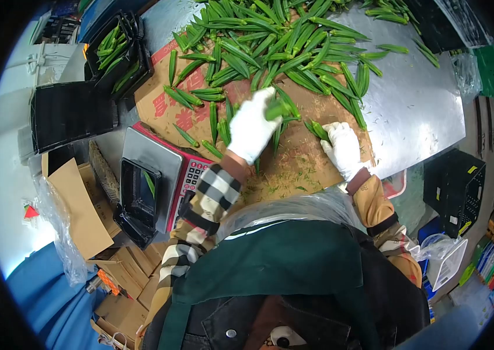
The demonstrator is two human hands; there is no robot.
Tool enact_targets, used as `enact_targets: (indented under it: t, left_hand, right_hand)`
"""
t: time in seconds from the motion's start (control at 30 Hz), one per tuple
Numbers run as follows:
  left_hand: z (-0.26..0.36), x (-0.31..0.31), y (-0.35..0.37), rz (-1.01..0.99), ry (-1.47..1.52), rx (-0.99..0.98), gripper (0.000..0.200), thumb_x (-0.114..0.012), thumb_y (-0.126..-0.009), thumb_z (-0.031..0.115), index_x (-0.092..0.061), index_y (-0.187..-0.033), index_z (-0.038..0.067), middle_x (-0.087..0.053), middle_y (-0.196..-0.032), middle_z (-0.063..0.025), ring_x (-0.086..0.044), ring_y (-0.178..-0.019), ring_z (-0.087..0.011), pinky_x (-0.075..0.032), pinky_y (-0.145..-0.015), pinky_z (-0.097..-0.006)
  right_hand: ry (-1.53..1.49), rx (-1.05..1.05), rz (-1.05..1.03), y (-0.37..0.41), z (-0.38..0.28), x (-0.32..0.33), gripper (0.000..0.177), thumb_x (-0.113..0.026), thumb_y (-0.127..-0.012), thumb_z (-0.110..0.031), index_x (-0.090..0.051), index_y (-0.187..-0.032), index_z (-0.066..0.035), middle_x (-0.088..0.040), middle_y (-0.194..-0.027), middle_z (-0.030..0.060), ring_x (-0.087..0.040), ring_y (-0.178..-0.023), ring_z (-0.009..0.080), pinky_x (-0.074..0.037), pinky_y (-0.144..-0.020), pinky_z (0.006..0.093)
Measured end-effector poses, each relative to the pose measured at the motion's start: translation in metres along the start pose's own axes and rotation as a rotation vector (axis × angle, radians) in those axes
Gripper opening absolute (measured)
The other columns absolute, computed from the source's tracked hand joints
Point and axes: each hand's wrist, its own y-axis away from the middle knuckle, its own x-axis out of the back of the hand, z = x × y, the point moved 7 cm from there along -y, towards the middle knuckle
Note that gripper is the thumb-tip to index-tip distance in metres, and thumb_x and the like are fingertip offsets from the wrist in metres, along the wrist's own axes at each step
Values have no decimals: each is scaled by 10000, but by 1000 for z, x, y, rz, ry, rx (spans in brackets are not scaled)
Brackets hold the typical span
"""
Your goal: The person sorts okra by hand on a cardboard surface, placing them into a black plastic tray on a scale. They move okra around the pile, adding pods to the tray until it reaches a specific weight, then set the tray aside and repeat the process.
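My left hand (251,127), in a white glove, is closed around okra (277,109) that is smeared by motion, close over the cardboard. More okra pods lie around and under that hand. To the right, my right hand (343,147), gloved in white too, rests low over the cardboard sheet (299,154). Its fingertips are closed on the end of an okra pod (318,129). A big heap of green okra (282,41) spreads over the far part of the cardboard, with several loose pods nearer on its left side.
At my left stands a scale (171,175) bearing a black tray (141,189) with one okra pod inside. Beyond it are black trays (72,114), some holding okra (111,46). Cardboard boxes (77,204) sit lower left. A black crate (454,189) stands right of the metal table (416,111).
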Motion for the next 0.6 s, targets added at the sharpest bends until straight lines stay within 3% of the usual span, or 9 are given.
enact_targets:
  t: [0.1, 0.2, 0.23, 0.27, 0.3, 0.37, 0.4, 0.5, 0.6]
  left_hand:
    - [-5, -29, 16, -114, -168, -104, 354, -798, -814, 223, -681, -1130, 114, -678, -980, -117, -657, -964, -320, -543, -814, -405]
    - [-14, -4, 25, 3, -45, -66, 292, -795, -832, 230, -717, -1066, 74, -687, -1003, -131, -657, -975, -307, -535, -847, -385]
    - [-17, 16, 27, 68, 37, -23, 279, -796, -840, 224, -727, -1052, 56, -697, -1024, -136, -662, -979, -292, -533, -863, -367]
    - [-21, 34, 30, 91, 72, 29, 227, -755, -882, 175, -715, -1064, 46, -705, -1025, -123, -667, -972, -263, -527, -862, -365]
    - [-38, 40, 34, 117, 209, 67, 199, -713, -911, 108, -691, -1093, 34, -702, -1000, -69, -652, -918, -175, -517, -822, -313]
    - [-64, 42, 43, 29, 605, 416, 220, -694, -921, 73, -660, -1133, 22, -686, -974, -31, -615, -841, -104, -502, -768, -262]
    - [-71, 38, 49, -3, 541, 453, 206, -663, -938, 55, -642, -1139, 16, -664, -929, 6, -560, -763, -57, -481, -718, -224]
    - [-54, 21, 65, -71, 75, 367, 243, -707, -923, 200, -628, -1079, 32, -712, -886, -159, -707, -815, -317, -545, -709, -383]
    - [-44, -16, 85, -160, -185, 369, 437, -821, -813, 317, -555, -1042, 56, -684, -954, -215, -686, -912, -416, -549, -768, -490]
  right_hand:
    - [-144, 16, -42, 29, 18, 17, 322, -716, -826, -185, -657, -1106, -37, -642, -1035, 171, -584, -1012, 377, -481, -896, 450]
    - [-372, -190, -467, 88, 58, 49, 208, -718, -805, -142, -710, -976, -24, -677, -857, 199, -663, -839, 381, -525, -767, 435]
    - [-269, -173, -465, 117, 89, 49, 227, -729, -798, -137, -723, -998, -31, -695, -856, 205, -694, -825, 349, -533, -749, 420]
    - [-143, -339, -603, 130, 99, 66, 222, -738, -789, -141, -726, -980, -28, -695, -880, 225, -700, -847, 357, -536, -760, 424]
    - [-103, -354, -562, 143, 111, 74, 207, -729, -805, -123, -710, -981, -16, -691, -827, 195, -695, -760, 309, -534, -738, 398]
    - [-420, -443, -314, 147, 140, 64, 184, -718, -846, -120, -680, -983, -2, -658, -779, 131, -644, -704, 214, -520, -709, 350]
    - [-432, -477, -295, 125, 122, 71, 165, -707, -868, -120, -662, -976, -3, -637, -778, 105, -614, -710, 179, -508, -701, 331]
    - [-856, -428, -79, 50, 74, 40, 200, -684, -919, -181, -610, -957, 1, -605, -790, 93, -591, -742, 164, -489, -694, 325]
    - [-592, -302, -24, -24, 15, 10, 310, -683, -909, -254, -610, -1064, 4, -654, -870, 150, -646, -816, 292, -515, -763, 386]
